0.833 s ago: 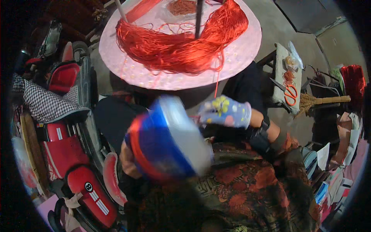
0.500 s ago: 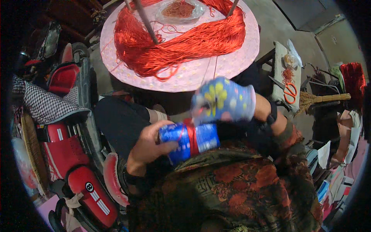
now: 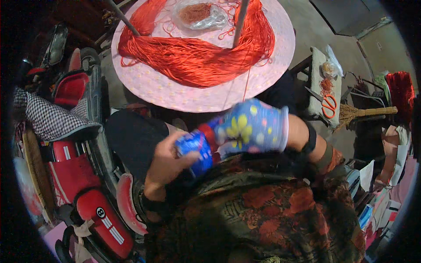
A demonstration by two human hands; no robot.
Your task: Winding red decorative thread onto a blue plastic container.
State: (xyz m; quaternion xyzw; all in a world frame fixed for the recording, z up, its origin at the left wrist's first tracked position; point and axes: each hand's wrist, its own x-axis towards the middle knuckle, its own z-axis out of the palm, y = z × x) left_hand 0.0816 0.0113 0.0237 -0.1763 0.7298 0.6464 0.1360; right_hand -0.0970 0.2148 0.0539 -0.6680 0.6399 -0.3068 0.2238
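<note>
The bare left hand (image 3: 169, 160) is clamped on the left end of a blue packet (image 3: 203, 151), its thumb laid across the near face. The right hand (image 3: 252, 127), in a blue knitted glove (image 3: 268, 122) with yellow flowers and dots, is up against the packet's other end; its fingertips are blurred and turned away, so I cannot tell whether they are pinched together. Between the two sets of fingers, a dark red band of cord (image 3: 210, 136) crosses the packet, which looks tilted, glossy, pale-marked and smeared by motion.

The step in hand appears to be winding cord around the packet. A further turn would call for a firm left grip while the gloved fingers carry the cord over with light, even tension.

Just beyond the right fingers, a thin red strand (image 3: 247, 83) runs up towards a large skein (image 3: 197, 61), silky, bright orange-red and loosely looped around upright rods (image 3: 239, 26) on a pink-covered round table (image 3: 144, 85). Farther ahead of the fingers, a clear plastic bag (image 3: 215, 21) holds rust-coloured cord (image 3: 194, 13). Well off to the right fingers' right, orange-handled scissors (image 3: 329, 106) lie on a pale-topped stool (image 3: 318, 79).
</note>
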